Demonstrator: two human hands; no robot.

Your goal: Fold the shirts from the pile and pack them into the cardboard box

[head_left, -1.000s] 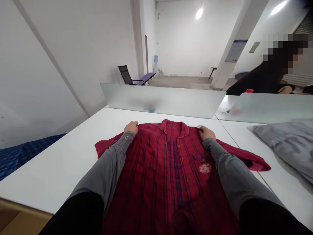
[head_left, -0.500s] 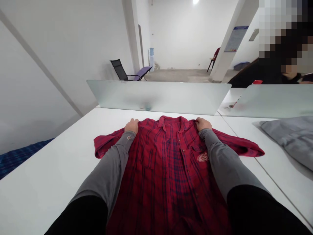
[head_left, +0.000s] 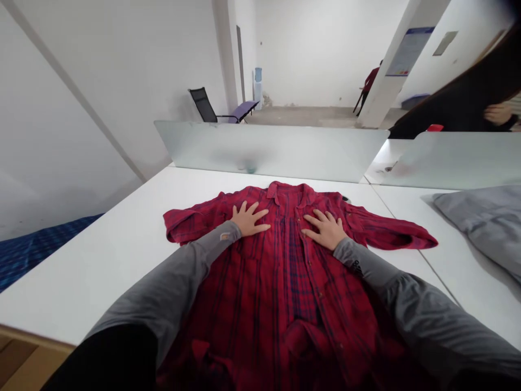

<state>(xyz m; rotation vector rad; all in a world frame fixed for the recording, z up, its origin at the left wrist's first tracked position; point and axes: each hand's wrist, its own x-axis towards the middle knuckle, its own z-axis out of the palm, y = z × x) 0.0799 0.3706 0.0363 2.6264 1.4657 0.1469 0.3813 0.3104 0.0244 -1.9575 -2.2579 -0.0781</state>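
Observation:
A red plaid shirt (head_left: pixel 260 282) lies face up on the white table (head_left: pixel 134 239), collar at the far end and sleeves spread to both sides. Its front hangs unbuttoned, with dark blue checks showing in the gap. My left hand (head_left: pixel 247 220) rests flat with fingers spread on the left chest of the shirt, below the collar. On the other chest side my right hand (head_left: pixel 326 229) lies spread beside the button edge. Both hands touch the cloth without gripping it. Near the bottom of the view the shirt's lower part is bunched and dark.
A frosted divider (head_left: pixel 268 152) runs along the table's far edge. At the right lies a grey cushion-like bundle (head_left: pixel 484 222). Blue patterned cloth (head_left: pixel 36 247) is beyond the left edge. Behind the divider are a lounge chair (head_left: pixel 203 106) and another person's hand (head_left: pixel 497 114).
Both hands have let go of the shirt's shoulders, moved inward and nearer, and now lie flat on the chest. The view has shifted slightly.

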